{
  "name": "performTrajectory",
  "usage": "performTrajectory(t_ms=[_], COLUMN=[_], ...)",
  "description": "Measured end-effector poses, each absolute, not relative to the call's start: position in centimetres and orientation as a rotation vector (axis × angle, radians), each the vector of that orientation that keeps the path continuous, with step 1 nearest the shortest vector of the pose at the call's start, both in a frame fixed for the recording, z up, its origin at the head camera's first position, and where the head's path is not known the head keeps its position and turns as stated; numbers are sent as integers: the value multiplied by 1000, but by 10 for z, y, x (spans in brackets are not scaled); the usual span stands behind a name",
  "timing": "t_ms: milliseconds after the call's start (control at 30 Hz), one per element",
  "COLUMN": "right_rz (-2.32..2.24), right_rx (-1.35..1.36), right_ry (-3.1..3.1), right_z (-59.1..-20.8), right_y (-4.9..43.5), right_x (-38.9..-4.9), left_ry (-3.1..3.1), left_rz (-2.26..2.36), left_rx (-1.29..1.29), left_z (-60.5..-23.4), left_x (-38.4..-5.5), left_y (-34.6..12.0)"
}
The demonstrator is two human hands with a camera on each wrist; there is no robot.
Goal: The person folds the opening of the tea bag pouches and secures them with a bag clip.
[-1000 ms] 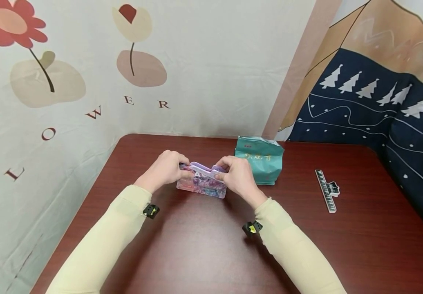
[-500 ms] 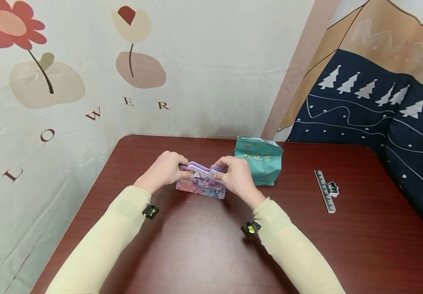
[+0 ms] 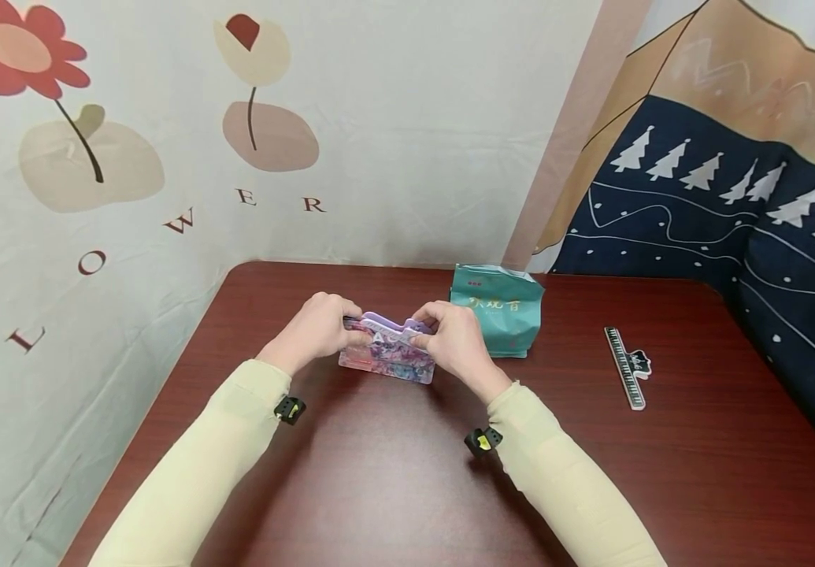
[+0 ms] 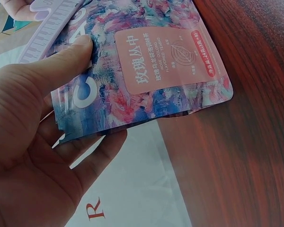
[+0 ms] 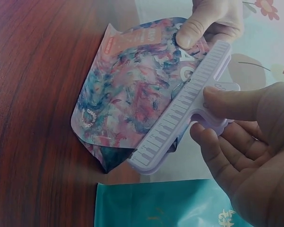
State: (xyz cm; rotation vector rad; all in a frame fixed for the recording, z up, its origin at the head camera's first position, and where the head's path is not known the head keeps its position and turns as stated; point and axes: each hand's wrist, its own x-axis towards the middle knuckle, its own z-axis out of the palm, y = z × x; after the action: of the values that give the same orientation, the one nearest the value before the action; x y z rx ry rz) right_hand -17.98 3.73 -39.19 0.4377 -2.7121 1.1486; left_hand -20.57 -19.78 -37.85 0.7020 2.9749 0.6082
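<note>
A tea bag pouch (image 3: 387, 361) with a pink and blue painted pattern stands on the table, between the hands. My left hand (image 3: 316, 327) pinches its upper left corner, the thumb lying on the printed front in the left wrist view. Along the pouch's top edge lies a lavender clip (image 5: 180, 109) printed with piano keys. Thumb and fingers of my right hand (image 3: 455, 339) pinch the clip's handle; the right wrist view shows the bar lying across the pouch. How far the clip's jaws stand apart is hard to tell.
Just behind the right hand stands a teal bag (image 3: 502, 315) with gold lettering. Farther right lies a black and white piano-key clip (image 3: 627, 368) on the dark red table (image 3: 379, 472). Printed fabric hangs behind the table's back edge and along its right side.
</note>
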Motion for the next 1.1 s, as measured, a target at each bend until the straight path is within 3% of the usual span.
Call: performTrajectory(t_ms=[1100], right_rz=[1180], right_rx=[439], right_ry=[-2669], right_z=[-397], right_y=[37], right_x=[-181], left_ry=[2975], left_rz=[566], left_rx=[676], left_z=[-376], left_x=[-205], left_y=[-197])
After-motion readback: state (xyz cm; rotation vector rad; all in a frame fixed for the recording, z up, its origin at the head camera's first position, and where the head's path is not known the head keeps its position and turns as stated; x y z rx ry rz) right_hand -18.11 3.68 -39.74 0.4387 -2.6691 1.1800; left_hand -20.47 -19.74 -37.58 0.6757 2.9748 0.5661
